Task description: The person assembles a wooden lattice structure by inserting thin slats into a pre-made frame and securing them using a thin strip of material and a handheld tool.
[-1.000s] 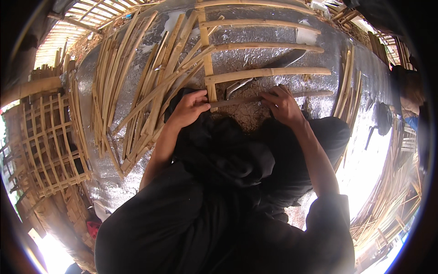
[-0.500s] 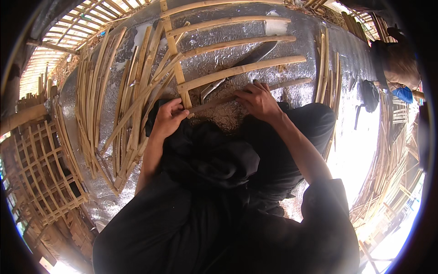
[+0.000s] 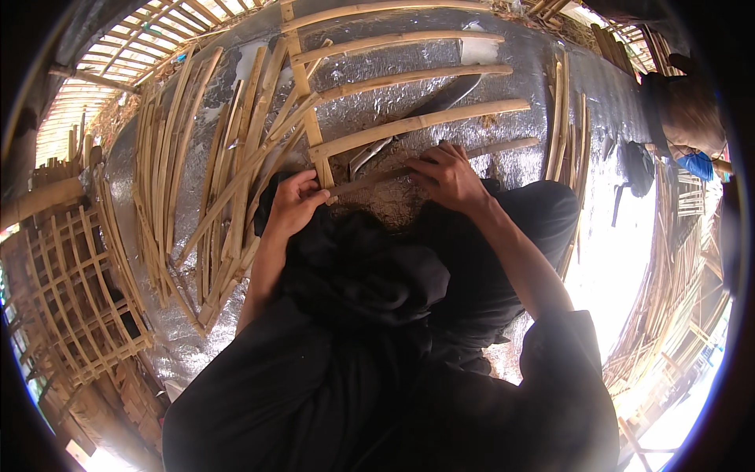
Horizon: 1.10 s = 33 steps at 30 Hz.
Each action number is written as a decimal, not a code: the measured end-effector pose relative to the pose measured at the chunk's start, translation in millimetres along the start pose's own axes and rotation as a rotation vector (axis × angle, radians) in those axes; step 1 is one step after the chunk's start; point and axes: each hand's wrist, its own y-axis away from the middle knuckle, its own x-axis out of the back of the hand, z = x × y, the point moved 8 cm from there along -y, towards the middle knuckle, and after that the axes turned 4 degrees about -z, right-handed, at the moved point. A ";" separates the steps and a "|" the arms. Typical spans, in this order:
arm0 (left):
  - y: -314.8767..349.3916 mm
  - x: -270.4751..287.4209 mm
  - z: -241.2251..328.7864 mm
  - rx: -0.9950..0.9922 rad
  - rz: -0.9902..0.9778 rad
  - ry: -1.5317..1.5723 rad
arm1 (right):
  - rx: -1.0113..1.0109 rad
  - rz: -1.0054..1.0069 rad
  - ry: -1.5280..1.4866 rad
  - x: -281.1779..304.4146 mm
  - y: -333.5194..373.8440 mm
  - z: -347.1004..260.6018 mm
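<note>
A bamboo frame [image 3: 409, 122] of several flat cross slats on one upright slat lies on a silver foil sheet [image 3: 511, 55] before me. My left hand [image 3: 292, 206] grips the near end of the upright slat and the nearest cross slat [image 3: 472, 149]. My right hand [image 3: 450, 175] presses down on that same nearest slat, fingers curled over it. A large knife [image 3: 429, 110] with a dark blade lies under the slats, just beyond my hands. My black-clothed knees are under both hands.
A pile of loose bamboo strips [image 3: 204, 181] lies to the left on the foil. More strips [image 3: 568, 118] lie at the right. A finished bamboo lattice [image 3: 71, 283] stands at far left. Another person [image 3: 684, 110] sits at upper right.
The view has shifted, so the frame and strips sit further left and up. Both hands stay on the nearest slat; my right hand has slid slightly along it.
</note>
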 end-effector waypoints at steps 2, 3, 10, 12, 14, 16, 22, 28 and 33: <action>1.6 0.5 3.0 0.006 -0.006 -0.001 | -0.007 -0.005 -0.007 -2.2 0.2 1.5; 1.8 0.8 3.0 0.010 -0.007 0.004 | -0.003 -0.004 -0.008 -2.5 0.1 1.5; -3.3 3.0 -6.9 -0.084 0.028 0.037 | -0.002 -0.006 0.000 -6.3 3.7 7.5; -4.1 4.4 -8.3 -0.086 0.027 0.035 | 0.005 -0.008 -0.004 -6.0 3.9 8.2; -5.7 3.2 -11.2 -0.091 0.017 0.058 | 0.030 0.003 -0.019 -5.8 4.3 8.9; -5.3 2.5 -9.7 -0.095 0.022 0.040 | 0.011 -0.008 -0.025 -6.4 4.9 9.7; -7.8 2.2 -12.8 -0.111 -0.004 0.086 | -0.002 0.139 -0.018 20.8 -1.1 -6.6; -13.1 5.9 -23.3 -0.240 0.110 0.083 | -0.199 0.241 -0.144 41.0 13.8 26.9; -17.0 4.6 -19.0 -0.234 0.070 0.029 | -0.196 0.119 -0.126 28.0 19.7 26.6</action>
